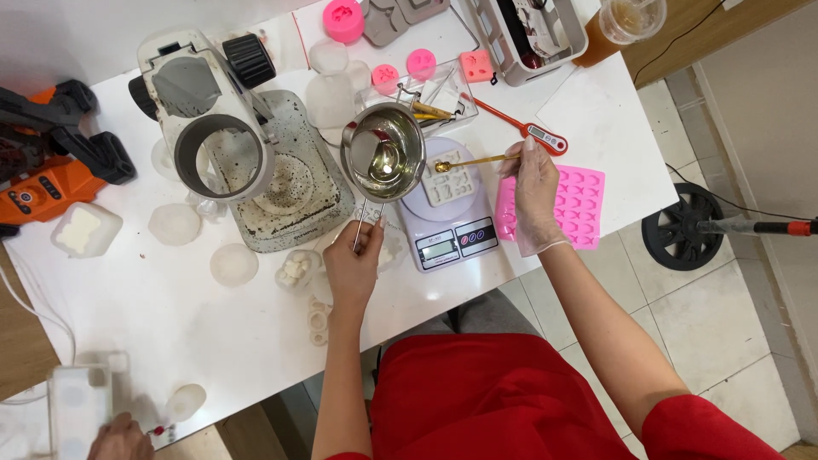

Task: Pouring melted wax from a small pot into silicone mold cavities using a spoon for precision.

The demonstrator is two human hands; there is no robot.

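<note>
A small steel melting pot (384,153) hangs tilted just above and left of the kitchen scale (446,223), its wire handle pinched in the bare left hand (354,266). The gloved right hand (535,194), right of the scale, grips a gold spoon (471,162) over the white mould (449,180) on the scale. A pink mould (581,204) lies right of the scale.

1 melting pot (383,153), 1 scale (443,217), 1 gold spoon (473,161), 1 thermometer (524,128), 2 hands (354,264).
</note>
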